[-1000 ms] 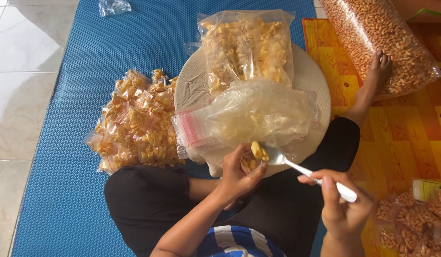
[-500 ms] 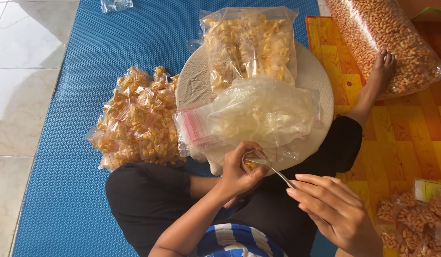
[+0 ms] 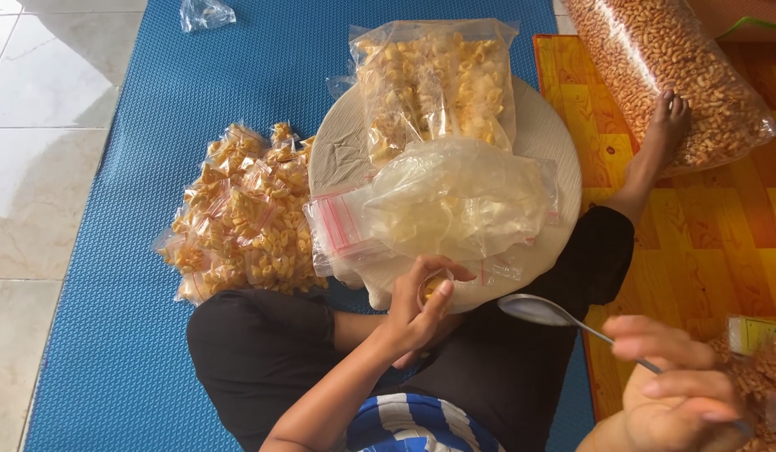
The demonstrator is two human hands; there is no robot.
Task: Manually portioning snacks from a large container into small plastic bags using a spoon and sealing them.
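Note:
My left hand is closed around a small clear bag with yellow snack pieces inside, held just below the round tray. My right hand grips the handle of a metal spoon, whose empty bowl hangs over my black-clad lap, apart from the small bag. On the round pale tray lie a large clear bag of yellow snacks, a crumpled big plastic bag and a stack of empty zip bags.
A pile of small filled snack packets lies on the blue mat at my left. A long bag of brown snacks lies on the orange mat beside my foot. More small packets sit at the right edge.
The spoon carried snack pieces to the small bag, tipped into it, and has now drawn back right and down, empty. My left hand has kept the bag in place.

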